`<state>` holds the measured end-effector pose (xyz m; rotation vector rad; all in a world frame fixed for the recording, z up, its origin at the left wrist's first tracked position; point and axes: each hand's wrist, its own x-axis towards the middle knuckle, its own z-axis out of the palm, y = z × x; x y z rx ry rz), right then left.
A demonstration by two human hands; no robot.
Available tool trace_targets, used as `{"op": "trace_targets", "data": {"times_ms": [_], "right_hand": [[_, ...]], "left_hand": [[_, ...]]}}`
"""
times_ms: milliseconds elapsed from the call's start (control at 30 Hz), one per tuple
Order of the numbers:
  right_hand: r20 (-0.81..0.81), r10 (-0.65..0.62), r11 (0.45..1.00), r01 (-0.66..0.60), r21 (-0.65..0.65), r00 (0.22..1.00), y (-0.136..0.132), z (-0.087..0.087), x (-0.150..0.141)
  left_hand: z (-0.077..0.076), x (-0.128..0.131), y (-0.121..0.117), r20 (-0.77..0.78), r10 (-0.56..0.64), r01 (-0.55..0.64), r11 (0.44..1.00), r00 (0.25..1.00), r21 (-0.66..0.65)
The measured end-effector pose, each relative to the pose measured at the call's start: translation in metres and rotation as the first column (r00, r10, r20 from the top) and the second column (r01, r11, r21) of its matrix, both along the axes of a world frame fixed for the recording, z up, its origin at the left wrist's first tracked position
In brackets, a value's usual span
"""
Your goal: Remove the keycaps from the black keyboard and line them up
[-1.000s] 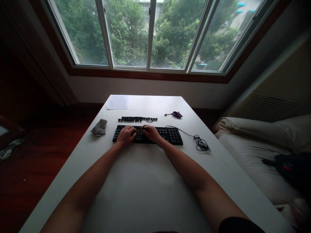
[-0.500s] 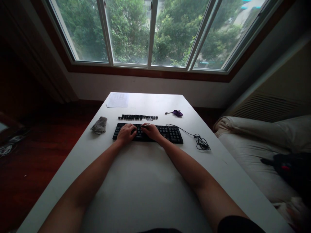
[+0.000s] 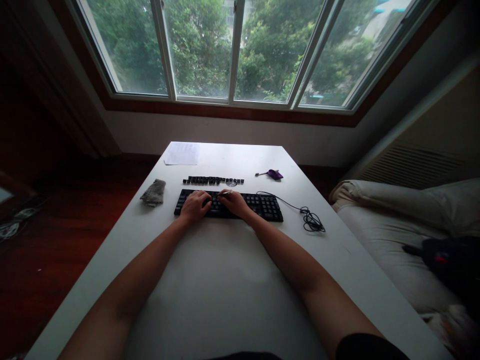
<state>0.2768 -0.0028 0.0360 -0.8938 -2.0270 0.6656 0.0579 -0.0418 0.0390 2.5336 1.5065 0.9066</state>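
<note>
A black keyboard (image 3: 266,207) lies crosswise on the white table. My left hand (image 3: 195,206) rests over its left part, fingers spread and curved on the keys, holding nothing that I can see. My right hand (image 3: 233,202) is closed over the middle of the keyboard, gripping a thin, pale, stick-like tool (image 3: 227,192) whose tip points left toward the keys; its exact kind is too small to tell. Several loose black keycaps (image 3: 204,180) stand in rows just behind the keyboard. Beside them lies a small clear round piece (image 3: 231,184).
A grey cloth (image 3: 153,193) lies to the left. Behind are sheets of paper (image 3: 182,154) and a purple object with a small brush (image 3: 274,174). The coiled keyboard cable (image 3: 313,221) sits at right, near the table's edge. A sofa (image 3: 382,225) stands beside the table.
The view has tilted down slightly, then settled. Both hands stay at almost the same spots on the keyboard, and the right still grips the thin tool.
</note>
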Motion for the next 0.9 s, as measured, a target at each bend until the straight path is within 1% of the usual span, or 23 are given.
{"op": "trace_targets", "data": {"times_ms": [667,900], "right_hand": [[0.020,-0.018,0.999,0.018,-0.038,1.000,-0.0009,0.0015,0.0000],[0.022,-0.015,0.999,0.016,-0.029,1.000,0.0000,0.0006,-0.0003]], "left_hand": [[0.0018,0.0009,-0.0014,0.006,0.011,-0.011,1.000,1.000,-0.016],[0.0024,0.0005,-0.0011,0.012,0.003,-0.002,1.000,1.000,-0.022]]}}
